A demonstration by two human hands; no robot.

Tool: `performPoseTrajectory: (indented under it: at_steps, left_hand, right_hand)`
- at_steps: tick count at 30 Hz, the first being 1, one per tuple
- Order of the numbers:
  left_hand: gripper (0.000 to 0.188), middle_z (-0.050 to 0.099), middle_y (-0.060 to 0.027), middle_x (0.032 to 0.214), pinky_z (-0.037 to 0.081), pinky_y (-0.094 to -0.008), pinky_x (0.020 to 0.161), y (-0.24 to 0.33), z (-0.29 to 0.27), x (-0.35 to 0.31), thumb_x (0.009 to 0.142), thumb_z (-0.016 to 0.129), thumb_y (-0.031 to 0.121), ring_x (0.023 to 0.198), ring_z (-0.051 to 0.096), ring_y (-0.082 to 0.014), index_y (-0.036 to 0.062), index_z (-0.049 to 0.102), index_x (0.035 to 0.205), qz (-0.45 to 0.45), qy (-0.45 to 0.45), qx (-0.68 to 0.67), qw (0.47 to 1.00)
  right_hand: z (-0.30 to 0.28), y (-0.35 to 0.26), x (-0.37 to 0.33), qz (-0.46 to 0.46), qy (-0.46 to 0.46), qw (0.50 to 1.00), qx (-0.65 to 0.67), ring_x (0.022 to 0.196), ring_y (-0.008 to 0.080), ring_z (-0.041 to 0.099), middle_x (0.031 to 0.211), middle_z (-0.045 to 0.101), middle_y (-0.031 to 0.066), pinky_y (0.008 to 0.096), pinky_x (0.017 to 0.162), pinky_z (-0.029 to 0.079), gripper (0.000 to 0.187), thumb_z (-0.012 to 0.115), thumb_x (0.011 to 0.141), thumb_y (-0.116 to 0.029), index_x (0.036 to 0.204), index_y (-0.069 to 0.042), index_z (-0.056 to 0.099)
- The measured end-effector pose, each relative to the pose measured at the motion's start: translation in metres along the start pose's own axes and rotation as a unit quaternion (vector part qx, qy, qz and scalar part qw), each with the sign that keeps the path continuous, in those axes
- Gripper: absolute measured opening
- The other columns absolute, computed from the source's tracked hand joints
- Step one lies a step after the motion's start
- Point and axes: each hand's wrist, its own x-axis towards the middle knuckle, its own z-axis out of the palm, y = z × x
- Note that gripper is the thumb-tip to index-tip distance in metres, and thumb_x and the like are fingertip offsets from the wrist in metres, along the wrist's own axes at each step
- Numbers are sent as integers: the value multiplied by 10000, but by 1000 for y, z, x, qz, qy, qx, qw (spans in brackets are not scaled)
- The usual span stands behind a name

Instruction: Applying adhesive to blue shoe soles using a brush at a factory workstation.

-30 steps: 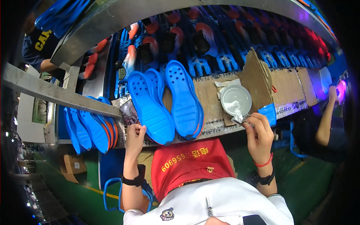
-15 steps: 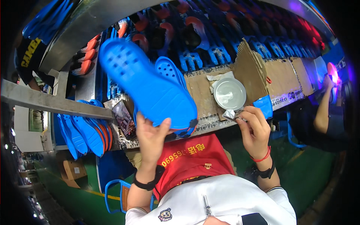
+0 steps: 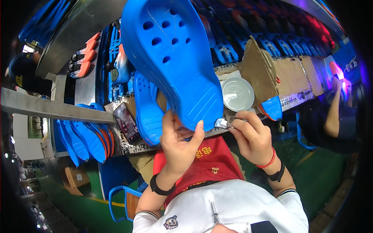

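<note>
In my left hand (image 3: pixel 179 144) is a large blue shoe sole (image 3: pixel 196 91) with several round holes in its front part. The thumb lies on the near, heel end; the other fingers are mostly hidden beneath it. My right hand (image 3: pixel 253 138) is closed in a pinch on a small white wad (image 3: pixel 221 123), which is up against the sole's heel edge. A dark bit shows between those fingertips, too small to name. Just beyond the right hand stands a round pale bowl (image 3: pixel 248 101). Left of the held sole, another blue sole (image 3: pixel 144 110) lies on the bench.
Blue soles with orange edges (image 3: pixel 87 138) lean together at the left, under a metal bar (image 3: pixel 54 105). A bent cardboard flap (image 3: pixel 258 73) stands behind the bowl. Rows of shoe parts (image 3: pixel 283 44) fill the far side. At the right, a co-worker's arm (image 3: pixel 334 112) reaches in.
The held sole has come round more upright and its heel has moved right. My right hand has moved left, bringing the white wad from beside the bowl to the heel edge.
</note>
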Motion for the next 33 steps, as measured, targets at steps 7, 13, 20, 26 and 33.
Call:
performPoseTrajectory:
  at_steps: [7, 13, 20, 26, 33]
  left_hand:
    - [626, 642, -187, 1018, 589, -317, 728, -3, -2, 0, 824, 681, -16, 875, 682, -219, -85, 317, 1329, 25, 1, 8, 1000]
    - [627, 645, -187, 1013, 586, -315, 728, 1, 3, 6, 827, 685, -8, 869, 684, -224, -84, 320, 1331, 15, -8, -3, 1000]
    - [657, 623, -214, 1065, 578, -304, 746, 21, 16, 10, 824, 685, -19, 913, 678, -232, -41, 243, 1309, -24, -41, -4, 999]
    - [617, 573, -200, 1159, 580, -336, 768, 85, 74, 59, 810, 689, -27, 992, 645, -245, 22, 266, 1258, -40, -244, -155, 957]
    - [427, 613, -161, 996, 569, -334, 686, 186, 229, 225, 846, 673, 159, 826, 664, -251, -68, 459, 1137, 31, -314, -303, 899]
  right_hand:
    - [1, 3, 0, 21, 11, 998, 54, 643, 258, 645, 918, 621, 125, 309, 516, 506, 175, 713, 752, 10, 907, -22, 638]
    - [0, 7, 5, 15, 22, 1000, -3, 623, 246, 636, 926, 620, 119, 304, 496, 490, 186, 717, 750, -1, 916, -33, 638]
    - [-28, 15, -5, 35, 108, 992, -62, 651, 269, 634, 933, 618, 133, 313, 521, 497, 201, 719, 750, 8, 929, -33, 638]
    - [-89, 31, -39, 161, 258, 948, -97, 684, 190, 590, 935, 617, 137, 271, 538, 462, 93, 665, 811, 41, 893, 17, 629]
    - [-113, 29, -52, 163, 293, 937, -97, 593, 103, 494, 939, 611, 102, 222, 483, 383, 49, 644, 849, 21, 891, 24, 620]
